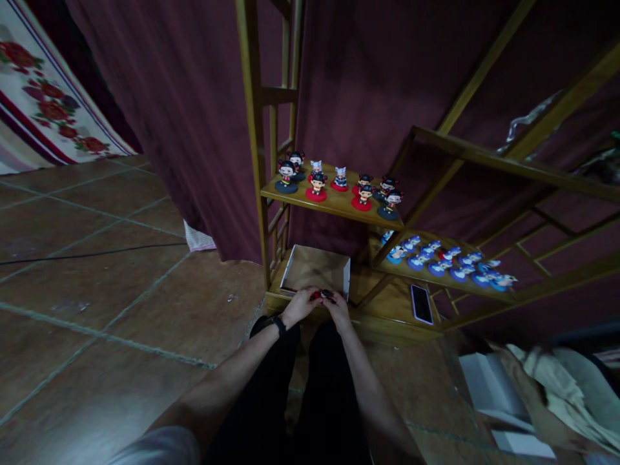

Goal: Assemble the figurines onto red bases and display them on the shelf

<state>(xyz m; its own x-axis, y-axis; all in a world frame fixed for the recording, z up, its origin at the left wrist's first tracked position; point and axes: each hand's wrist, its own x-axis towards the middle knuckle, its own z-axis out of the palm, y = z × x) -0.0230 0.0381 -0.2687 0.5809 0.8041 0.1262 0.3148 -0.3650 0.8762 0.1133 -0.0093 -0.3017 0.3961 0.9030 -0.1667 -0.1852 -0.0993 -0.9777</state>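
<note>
My left hand and my right hand meet in front of me, fingers curled together around a small red and black figurine. They hover at the near edge of an open cardboard box on the lowest wooden shelf. A black watch sits on my left wrist. Above, a wooden shelf carries several small figurines with black hair on red or dark bases. A lower shelf to the right holds several blue and white figurines lying in rows.
A black phone lies on the bottom shelf right of the box. Dark red curtains hang behind the wooden rack. White boxes and pale cloth lie on the tiled floor at right. A black cable crosses the floor at left.
</note>
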